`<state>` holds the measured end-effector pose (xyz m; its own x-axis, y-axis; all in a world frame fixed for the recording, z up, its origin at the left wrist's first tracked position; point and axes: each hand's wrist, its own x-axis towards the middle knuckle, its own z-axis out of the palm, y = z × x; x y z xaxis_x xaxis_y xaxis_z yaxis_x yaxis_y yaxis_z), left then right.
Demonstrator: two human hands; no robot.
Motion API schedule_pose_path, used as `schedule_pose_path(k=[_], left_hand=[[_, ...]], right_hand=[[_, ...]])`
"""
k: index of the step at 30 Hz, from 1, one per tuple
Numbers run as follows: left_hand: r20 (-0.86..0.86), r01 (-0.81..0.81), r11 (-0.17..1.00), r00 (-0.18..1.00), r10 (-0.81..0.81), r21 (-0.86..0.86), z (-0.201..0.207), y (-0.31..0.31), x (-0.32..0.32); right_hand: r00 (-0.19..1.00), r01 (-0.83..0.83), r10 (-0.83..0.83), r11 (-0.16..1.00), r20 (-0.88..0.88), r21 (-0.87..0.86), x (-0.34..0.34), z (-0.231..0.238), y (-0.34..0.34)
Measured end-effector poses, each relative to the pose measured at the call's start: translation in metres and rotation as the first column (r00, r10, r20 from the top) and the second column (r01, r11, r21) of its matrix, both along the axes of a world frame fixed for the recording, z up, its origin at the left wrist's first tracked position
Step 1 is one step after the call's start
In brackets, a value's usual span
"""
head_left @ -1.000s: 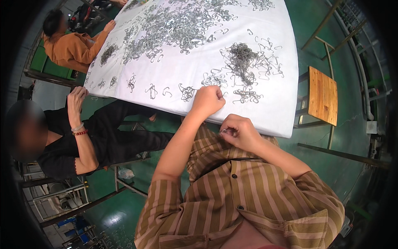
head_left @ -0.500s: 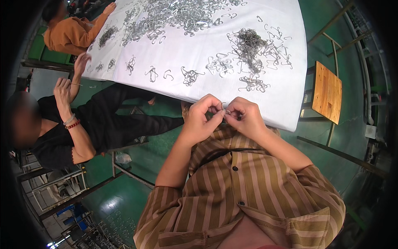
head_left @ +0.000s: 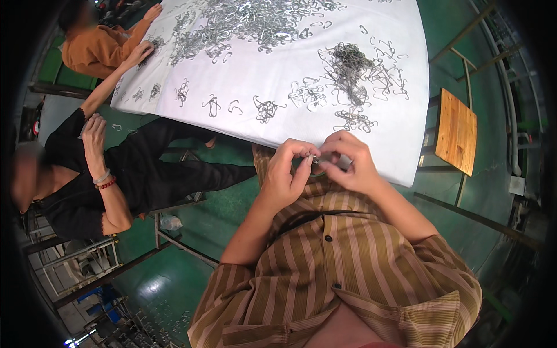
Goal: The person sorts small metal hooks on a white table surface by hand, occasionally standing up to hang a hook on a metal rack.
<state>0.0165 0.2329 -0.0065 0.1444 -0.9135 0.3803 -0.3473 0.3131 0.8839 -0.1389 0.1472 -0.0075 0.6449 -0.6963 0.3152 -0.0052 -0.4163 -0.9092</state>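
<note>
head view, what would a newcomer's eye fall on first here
Probably the big heap of silvery hooks at the top of the white table, with a darker pile to its right. Next, at lower centre by the near edge, the left hand pinches a small metal piece close to the right hand. The bright wooden stool stands out at right.

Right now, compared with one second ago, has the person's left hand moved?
Yes: against the white table, the left hand has come back from over its top toward the person, to the near edge.
</note>
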Motion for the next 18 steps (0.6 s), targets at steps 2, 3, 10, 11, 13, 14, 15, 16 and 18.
schedule_pose_path(k=[2,3,10,11,13,14,15,16,18], left_hand=[[-0.008,0.005,1.0,1.0,-0.005,0.011,-0.002,0.001,0.001],[-0.02,0.004,1.0,1.0,-0.003,0.028,-0.002,0.002,0.001],[-0.031,0.009,0.999,0.999,-0.007,0.045,0.0,0.003,-0.003],[-0.018,0.007,0.999,1.0,-0.006,0.05,0.001,0.004,-0.003],[0.006,0.003,0.998,1.0,-0.004,0.06,0.003,0.004,-0.002],[0.01,-0.001,0.998,1.0,0.0,0.061,0.003,0.004,-0.002],[0.014,-0.004,0.998,1.0,0.004,0.062,0.002,0.004,-0.001],[0.016,-0.009,0.998,1.0,0.008,0.062,0.0,0.004,-0.002],[0.018,-0.019,0.998,1.0,0.018,0.062,-0.001,0.004,-0.002]], right_hand=[[0.992,0.113,-0.115,0.993,-0.048,-0.041,-0.002,-0.01,-0.016],[0.983,0.167,-0.171,0.984,-0.07,-0.064,-0.001,-0.017,-0.025],[0.809,0.277,-0.487,0.81,-0.329,-0.517,0.033,-0.049,-0.084],[0.795,0.261,-0.495,0.801,-0.35,-0.538,0.039,-0.049,-0.087],[0.782,0.242,-0.505,0.785,-0.364,-0.57,0.047,-0.053,-0.094],[0.784,0.239,-0.507,0.778,-0.357,-0.581,0.05,-0.057,-0.098],[0.786,0.236,-0.51,0.771,-0.35,-0.591,0.052,-0.059,-0.1],[0.773,0.214,-0.493,0.795,-0.399,-0.568,0.052,-0.056,-0.1],[0.741,0.174,-0.457,0.838,-0.492,-0.517,0.052,-0.05,-0.103]])
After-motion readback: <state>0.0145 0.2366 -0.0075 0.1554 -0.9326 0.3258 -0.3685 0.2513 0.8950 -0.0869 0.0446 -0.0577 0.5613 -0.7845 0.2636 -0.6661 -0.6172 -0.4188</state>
